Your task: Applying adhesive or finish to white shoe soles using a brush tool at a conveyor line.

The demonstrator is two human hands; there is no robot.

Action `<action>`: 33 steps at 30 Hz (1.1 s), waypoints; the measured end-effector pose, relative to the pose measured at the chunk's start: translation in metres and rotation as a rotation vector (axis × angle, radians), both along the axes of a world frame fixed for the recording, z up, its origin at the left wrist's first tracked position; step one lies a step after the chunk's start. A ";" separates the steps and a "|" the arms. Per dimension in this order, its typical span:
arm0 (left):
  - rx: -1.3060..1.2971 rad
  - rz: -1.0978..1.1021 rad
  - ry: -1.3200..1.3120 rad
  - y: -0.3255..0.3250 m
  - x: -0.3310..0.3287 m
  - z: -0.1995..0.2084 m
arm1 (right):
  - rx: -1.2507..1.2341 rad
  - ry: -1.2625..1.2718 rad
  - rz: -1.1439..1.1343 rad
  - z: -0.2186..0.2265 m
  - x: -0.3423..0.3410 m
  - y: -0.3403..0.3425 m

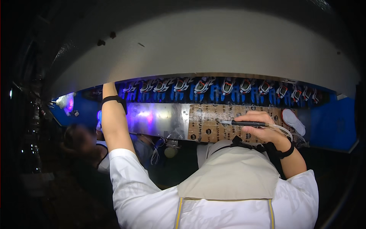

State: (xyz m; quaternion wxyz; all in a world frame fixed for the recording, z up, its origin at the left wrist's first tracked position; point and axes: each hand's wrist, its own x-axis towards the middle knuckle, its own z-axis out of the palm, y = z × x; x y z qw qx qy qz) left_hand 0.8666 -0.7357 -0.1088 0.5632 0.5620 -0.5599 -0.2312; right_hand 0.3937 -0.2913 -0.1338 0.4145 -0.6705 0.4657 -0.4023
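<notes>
My left arm reaches forward, a black band [113,99] near its wrist. Past the band my left hand [109,88] goes under the edge of a large grey panel [213,42], which hides its fingers. Above the bench, my right hand [256,125] is closed round a black-handled, pen-like tool [249,123]. The tool has a pale tip pointing left and a thin clear tube or cable trailing off its back end. Just right of that hand, a white shoe [292,121] with a red edge lies on the bench. Printed brown cardboard [209,124] lies below the tool's tip.
Beyond the bench, several white, red and dark shoes [201,86] stand in a row on blue holders [217,95]. Bare metal bench top [171,120] reflects purple light. A glowing lamp [69,104] is at the far left. Another person [82,141] is at the lower left.
</notes>
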 end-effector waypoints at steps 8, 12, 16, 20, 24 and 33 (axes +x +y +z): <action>-0.539 0.355 -0.946 0.005 0.055 -0.024 | -0.013 0.028 0.009 -0.001 0.009 -0.018; -0.315 0.490 -0.581 0.088 0.008 -0.009 | -0.096 -0.045 -0.101 -0.013 0.008 -0.022; -0.352 0.215 0.229 0.165 -0.016 -0.033 | 0.033 -0.328 -0.293 -0.025 0.006 -0.021; 0.167 -0.137 0.697 0.263 -0.089 -0.075 | 0.156 -0.570 -0.311 -0.035 0.003 -0.026; 0.686 -0.500 1.106 0.338 -0.141 -0.139 | 0.149 -0.510 -0.230 -0.025 0.016 -0.032; 0.863 -0.937 1.353 0.384 -0.199 -0.107 | 0.145 -0.365 -0.134 -0.018 0.056 -0.057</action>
